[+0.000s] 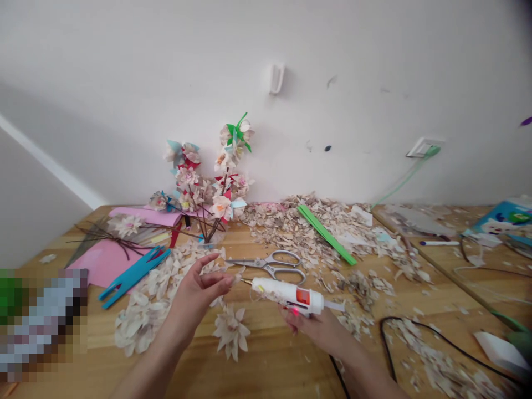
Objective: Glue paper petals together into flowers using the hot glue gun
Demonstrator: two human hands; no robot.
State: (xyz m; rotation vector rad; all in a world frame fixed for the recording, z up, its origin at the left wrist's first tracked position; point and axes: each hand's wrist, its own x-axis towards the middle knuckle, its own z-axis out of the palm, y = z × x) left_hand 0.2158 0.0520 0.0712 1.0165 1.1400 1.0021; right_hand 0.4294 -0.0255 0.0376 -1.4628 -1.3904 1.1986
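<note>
My right hand (313,327) is wrapped round the handle of a white hot glue gun (276,291), its nozzle pointing left. A red light glows near its trigger, and a glue stick pokes out of the back. Just beyond the nozzle, my left hand (205,285) is closed in a pinch on a small pale petal (238,275). The nozzle tip is at or very near this petal; I cannot tell if they touch. Below the nozzle a whitish petal flower (231,332) lies on the wooden table (274,366). Silver scissors (274,263) lie behind the gun.
Flowers on twigs (224,208) stand near the wall. Loose petals (141,321) lie left, with blue strips (133,274) and pink paper (102,260). Dried scraps (282,221) and green strips (326,233) are at the back. A black cable (440,328) curves at right, near a pen (439,243).
</note>
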